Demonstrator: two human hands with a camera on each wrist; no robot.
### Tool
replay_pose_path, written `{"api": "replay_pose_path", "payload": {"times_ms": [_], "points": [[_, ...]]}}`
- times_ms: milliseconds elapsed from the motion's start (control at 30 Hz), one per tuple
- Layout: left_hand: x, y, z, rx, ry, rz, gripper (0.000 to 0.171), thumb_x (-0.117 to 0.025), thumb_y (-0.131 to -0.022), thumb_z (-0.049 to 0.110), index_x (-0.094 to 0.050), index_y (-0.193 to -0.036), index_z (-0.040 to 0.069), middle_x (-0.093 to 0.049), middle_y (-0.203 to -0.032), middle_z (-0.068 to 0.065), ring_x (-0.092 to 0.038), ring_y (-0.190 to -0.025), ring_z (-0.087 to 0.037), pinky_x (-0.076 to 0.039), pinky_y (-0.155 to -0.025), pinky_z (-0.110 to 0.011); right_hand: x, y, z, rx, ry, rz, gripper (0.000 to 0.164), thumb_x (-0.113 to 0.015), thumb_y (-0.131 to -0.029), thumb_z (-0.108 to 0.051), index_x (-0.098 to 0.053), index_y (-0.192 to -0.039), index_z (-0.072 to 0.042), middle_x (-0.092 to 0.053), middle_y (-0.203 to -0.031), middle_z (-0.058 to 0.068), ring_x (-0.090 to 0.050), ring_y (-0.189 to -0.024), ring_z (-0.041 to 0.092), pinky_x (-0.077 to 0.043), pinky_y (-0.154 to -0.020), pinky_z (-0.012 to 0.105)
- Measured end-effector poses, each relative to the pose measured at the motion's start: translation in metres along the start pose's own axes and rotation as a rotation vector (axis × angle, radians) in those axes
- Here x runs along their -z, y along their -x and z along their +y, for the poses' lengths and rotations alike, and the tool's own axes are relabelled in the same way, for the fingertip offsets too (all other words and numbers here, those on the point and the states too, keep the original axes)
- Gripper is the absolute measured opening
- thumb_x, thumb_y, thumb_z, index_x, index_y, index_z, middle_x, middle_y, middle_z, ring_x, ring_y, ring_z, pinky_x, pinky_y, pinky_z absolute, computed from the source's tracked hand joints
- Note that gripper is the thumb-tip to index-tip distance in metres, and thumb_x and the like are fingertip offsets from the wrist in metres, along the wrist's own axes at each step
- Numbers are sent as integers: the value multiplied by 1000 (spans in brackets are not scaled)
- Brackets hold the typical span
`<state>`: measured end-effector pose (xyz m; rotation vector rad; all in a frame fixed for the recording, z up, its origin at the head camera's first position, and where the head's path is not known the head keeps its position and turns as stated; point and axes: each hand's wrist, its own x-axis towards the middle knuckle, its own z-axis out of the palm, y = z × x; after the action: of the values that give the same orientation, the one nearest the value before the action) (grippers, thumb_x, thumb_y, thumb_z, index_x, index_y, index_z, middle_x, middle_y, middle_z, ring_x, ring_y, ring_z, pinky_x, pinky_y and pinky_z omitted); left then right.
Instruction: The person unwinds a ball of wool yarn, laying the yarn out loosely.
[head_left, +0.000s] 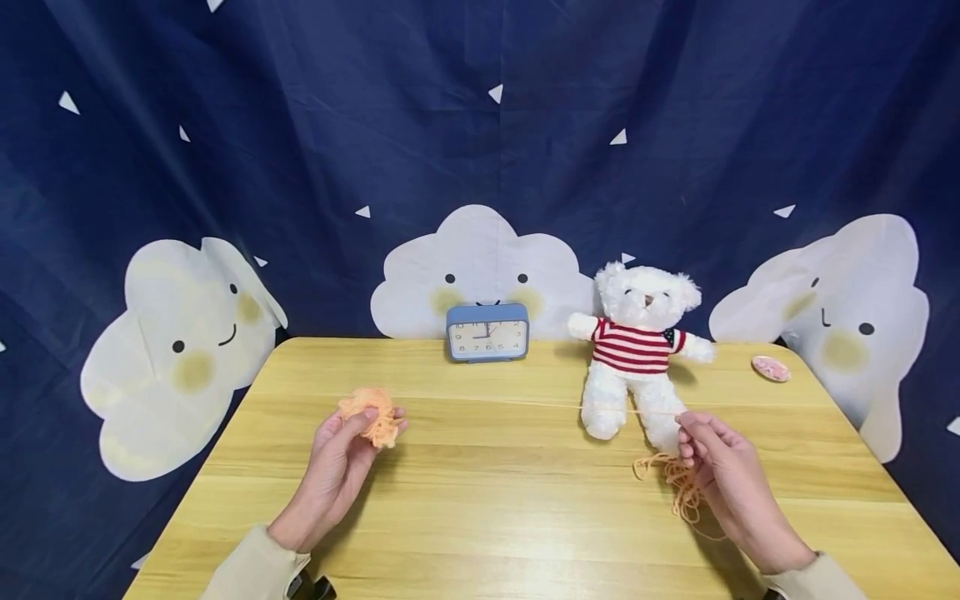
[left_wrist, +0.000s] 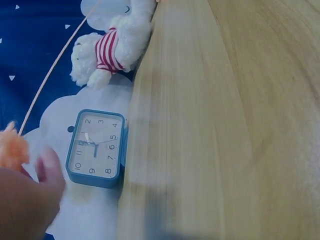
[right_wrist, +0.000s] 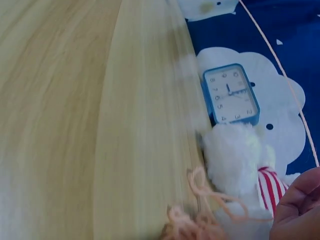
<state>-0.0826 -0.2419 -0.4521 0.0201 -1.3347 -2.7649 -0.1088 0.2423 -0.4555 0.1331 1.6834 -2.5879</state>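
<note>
Orange yarn drawn between two hands

Nearest: cream sleeves [head_left: 255,568], both cut off at the lower frame edge, likewise a dark object [head_left: 309,587] at the left wrist; too little shows to name it. Left hand [head_left: 337,467] grasps an orange yarn bundle [head_left: 373,397], thumb on top, fingers mostly hidden behind it. Right hand [head_left: 733,479]: grip pinched on the yarn strand [right_wrist: 285,76], remaining fingers partly masked. Strand runs hand to hand above the wooden surface [head_left: 510,500]; fades against the wood in head view, plainer from both wrists. Loose yarn loops [head_left: 678,481] beside the right hand, partly behind it; blurred and cropped in right wrist view. Cannot tell whether they touch wood.

Farther: white teddy bear [head_left: 632,348], striped sweater, strand crossing before its legs. Pink oval item [head_left: 771,368], detail illegible. Blue alarm clock [head_left: 487,335] near the back edge. Behind: navy cloud-print curtain [head_left: 337,142].
</note>
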Motion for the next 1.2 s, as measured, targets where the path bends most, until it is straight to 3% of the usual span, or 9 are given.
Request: {"api": "replay_pose_path", "payload": {"times_ms": [100,233,367,467,667,767,900,1033,1200], "points": [[1,1,0,14,64,-46,28,-49,-110,-8,-53,-138,-6,-61,-131,-21,-72,-117,-40,-56,-108,-51,8,1,-1,-4,-17,-1,25,-56,-114,-4,-78,-103,-8,-70,-86,0,-62,-73,6,-55,-62,18],[2,1,0,21,99,-92,30,-47,-112,-6,-54,-141,-4,-63,-133,-21,-73,-117,-38,-63,-98,-38,19,2,-1,-3,-29,-11,26,-54,-114,-2,-79,-105,-6,-71,-87,1,-63,-73,7,-55,-62,18],[4,-1,-1,15,95,-114,29,-46,-112,-4,-61,-137,3,-65,-126,-16,-74,-102,-31,-62,-82,-28,30,3,-2,-13,-37,-20,28,-53,-114,-1,-79,-105,-5,-71,-87,2,-63,-73,8,-55,-62,19],[5,-2,-1,7,93,-116,31,-44,-113,-3,-61,-138,6,-62,-123,-14,-72,-97,-30,-61,-81,-31,37,5,-3,-11,-44,-22,29,-52,-114,0,-79,-106,-3,-71,-87,2,-64,-73,9,-56,-62,19],[5,-1,1,25,141,-47,34,-46,-112,-3,-54,-145,4,-53,-142,-18,-68,-122,-36,-59,-105,-47,53,8,-7,-10,-40,-16,29,-51,-115,0,-79,-106,-4,-71,-87,2,-64,-74,9,-56,-62,20],[4,-1,1,22,162,-14,34,-47,-111,-4,-50,-145,1,-51,-144,-18,-64,-129,-35,-55,-110,-52,61,10,-8,-13,-24,-11,29,-51,-115,-1,-79,-106,-5,-70,-87,2,-64,-74,9,-56,-63,20],[4,-3,2,3,150,-14,32,-45,-111,-5,-53,-141,2,-53,-139,-18,-68,-122,-35,-59,-104,-50,71,11,-9,-27,16,-2,28,-53,-115,-3,-79,-107,-6,-70,-88,1,-64,-74,10,-57,-63,21],[4,-2,3,11,100,24,28,-46,-111,-4,-61,-133,5,-55,-135,-18,-70,-112,-30,-64,-94,-40,78,10,-10,-39,51,23,28,-53,-115,-3,-79,-104,-8,-70,-88,1,-63,-73,10,-58,-64,22],[2,-1,3,1,39,40,28,-48,-112,-3,-65,-132,6,-52,-131,-16,-62,-105,-21,-62,-80,-30,83,10,-13,-30,70,46,29,-53,-114,-2,-80,-103,-8,-70,-87,1,-64,-72,9,-58,-63,22]]}}
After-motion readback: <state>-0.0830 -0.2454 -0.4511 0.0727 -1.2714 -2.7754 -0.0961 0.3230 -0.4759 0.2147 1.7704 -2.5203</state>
